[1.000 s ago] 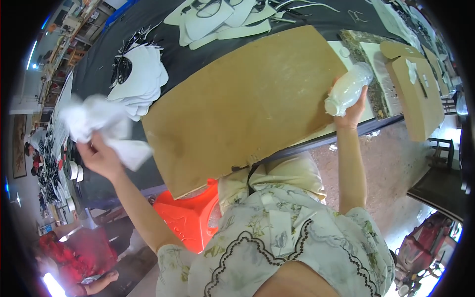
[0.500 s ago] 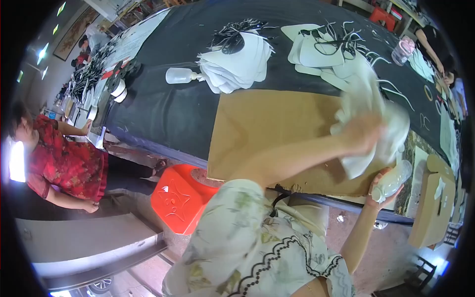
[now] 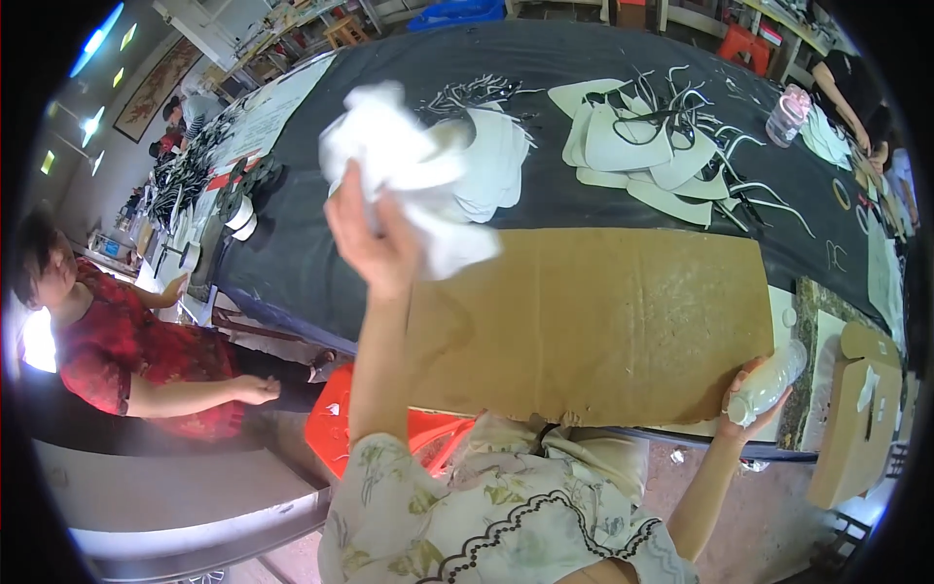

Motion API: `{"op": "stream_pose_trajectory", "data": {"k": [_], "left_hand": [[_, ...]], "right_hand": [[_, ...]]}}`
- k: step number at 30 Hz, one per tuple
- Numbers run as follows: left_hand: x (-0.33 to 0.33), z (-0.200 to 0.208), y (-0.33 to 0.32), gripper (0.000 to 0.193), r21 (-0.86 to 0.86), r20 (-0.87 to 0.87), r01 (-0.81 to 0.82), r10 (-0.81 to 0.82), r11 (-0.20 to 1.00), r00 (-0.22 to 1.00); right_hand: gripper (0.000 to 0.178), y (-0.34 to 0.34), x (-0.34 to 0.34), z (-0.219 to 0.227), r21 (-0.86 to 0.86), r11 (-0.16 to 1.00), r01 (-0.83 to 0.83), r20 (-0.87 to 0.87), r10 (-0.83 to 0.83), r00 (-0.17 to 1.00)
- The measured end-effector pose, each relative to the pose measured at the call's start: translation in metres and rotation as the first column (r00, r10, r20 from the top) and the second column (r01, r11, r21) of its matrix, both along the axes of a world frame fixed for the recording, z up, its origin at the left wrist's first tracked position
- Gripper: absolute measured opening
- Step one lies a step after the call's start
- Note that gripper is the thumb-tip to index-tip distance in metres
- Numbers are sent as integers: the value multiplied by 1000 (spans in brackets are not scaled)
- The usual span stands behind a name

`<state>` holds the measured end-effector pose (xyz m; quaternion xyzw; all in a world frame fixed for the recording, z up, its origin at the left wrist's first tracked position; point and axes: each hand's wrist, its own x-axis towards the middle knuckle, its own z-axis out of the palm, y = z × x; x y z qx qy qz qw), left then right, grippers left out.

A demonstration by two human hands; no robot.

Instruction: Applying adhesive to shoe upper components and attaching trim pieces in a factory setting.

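Observation:
My left hand is closed round a crumpled white cloth, raised over the left side of the black-covered table. The cloth hides part of a stack of white cut pieces with black straps behind it. At the front right, my right hand grips a clear plastic bottle, tilted, with whitish contents. Between the hands lies a bare brown cardboard sheet along the table's front edge.
A second pile of white pieces with straps lies farther back. A pink-topped jar stands to its right. A cardboard box is at the right edge, a red stool below the table. On the left stands a person in red.
My left hand has swung from the right side to the left with the white cloth, uncovering the cardboard. My right hand keeps the bottle in nearly the same place.

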<state>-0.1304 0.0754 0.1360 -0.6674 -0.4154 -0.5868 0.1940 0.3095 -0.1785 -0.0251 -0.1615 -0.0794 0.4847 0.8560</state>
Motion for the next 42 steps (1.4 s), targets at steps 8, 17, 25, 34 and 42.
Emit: {"op": "stream_pose_trajectory", "data": {"k": [8, 17, 25, 34, 42], "left_hand": [[-63, -56, 9, 45, -518, -717, -646, 126, 561, 685], [50, -76, 106, 42, -459, -510, -310, 38, 833, 859], [-7, -58, 156, 17, -391, 107, -97, 150, 915, 983], [48, 65, 47, 21, 109, -160, 275, -257, 955, 953], [44, -86, -116, 34, -697, -494, 437, -822, 569, 284]], "right_hand": [[55, -2, 2, -7, 18, 1000, -19, 73, 18, 997], [53, 4, -11, 7, -33, 996, 88, 0, -88, 996], [54, 7, -1, -4, 62, 997, -46, 26, 45, 999], [56, 0, -1, -1, 93, 995, -44, -21, 47, 999], [61, -9, -2, 11, 191, 982, 3, -195, 35, 980]]}}
